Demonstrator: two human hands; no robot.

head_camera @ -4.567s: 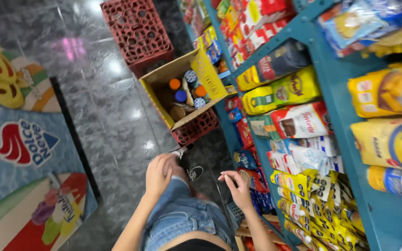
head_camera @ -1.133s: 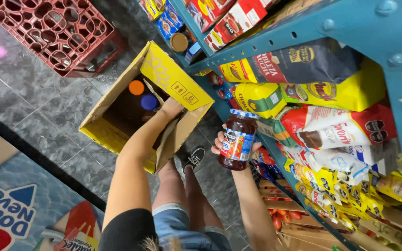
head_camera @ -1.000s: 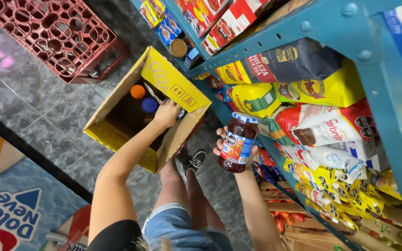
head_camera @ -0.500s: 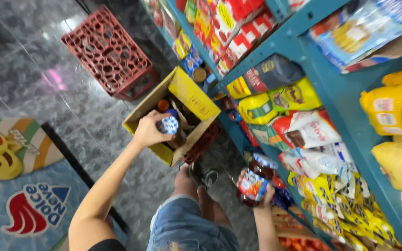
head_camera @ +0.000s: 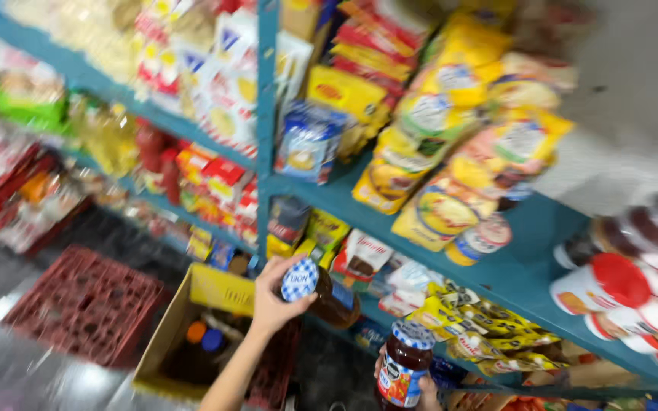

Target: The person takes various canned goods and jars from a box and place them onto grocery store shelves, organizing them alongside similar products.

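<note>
My left hand [head_camera: 272,301] is raised in front of the blue shelving and grips a dark jar with a blue-and-white checked lid [head_camera: 315,288], tipped on its side. My right hand [head_camera: 419,388] sits low at the bottom edge, holding a second dark jar [head_camera: 403,367] upright, with a checked lid and a colourful label. Below my left arm stands an open yellow cardboard box [head_camera: 192,327] with orange and blue lids showing inside. The view is blurred.
Blue metal shelves [head_camera: 451,247] hold yellow, red and white food packets on several levels. At the right stand jars and red-capped white bottles [head_camera: 611,293]. A red plastic crate [head_camera: 81,304] lies on the shiny grey floor left of the box.
The view has swung up from the floor to the shelves. My left hand lifted a jar out of the yellow box and raised it. My right hand still holds the other jar.
</note>
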